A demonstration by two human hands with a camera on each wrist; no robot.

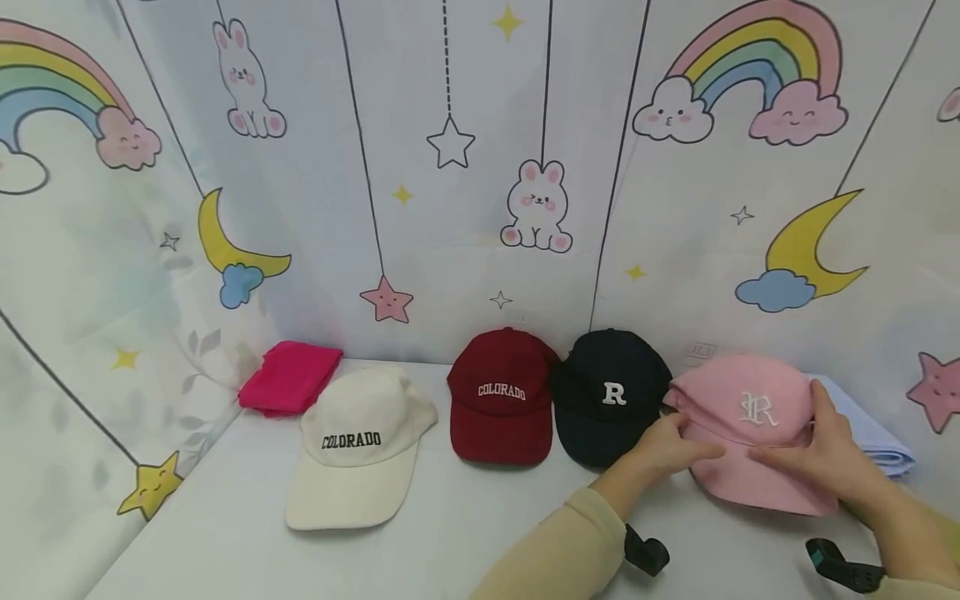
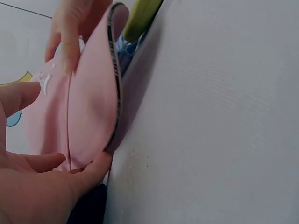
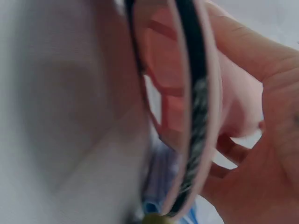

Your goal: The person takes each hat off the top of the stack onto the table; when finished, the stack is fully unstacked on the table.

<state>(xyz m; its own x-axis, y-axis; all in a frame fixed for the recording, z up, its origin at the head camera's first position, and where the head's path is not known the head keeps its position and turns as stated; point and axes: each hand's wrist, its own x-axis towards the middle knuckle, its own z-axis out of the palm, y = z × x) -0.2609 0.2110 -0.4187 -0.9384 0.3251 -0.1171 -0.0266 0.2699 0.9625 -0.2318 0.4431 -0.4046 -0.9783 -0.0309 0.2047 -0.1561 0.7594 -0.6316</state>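
A pink baseball cap (image 1: 768,400) with a white letter R on its front is at the right of the table, between both hands. My left hand (image 1: 671,450) grips its left side, thumb lying on the brim. On the opposite side my right hand (image 1: 843,454) holds the cap, its thumb also at the brim and its other fingers up along the crown. In the left wrist view the brim (image 2: 96,88) of the cap shows its dark patterned edge. From the right wrist I see the underside of the cap, partly blurred.
Left of the pink cap stand a black cap (image 1: 611,417), a dark red cap (image 1: 502,400) and a cream cap (image 1: 363,450). A folded magenta cloth (image 1: 288,375) lies at the back left. Folded light blue cloth (image 1: 862,425) lies behind the right hand. A patterned curtain (image 1: 465,225) hangs behind.
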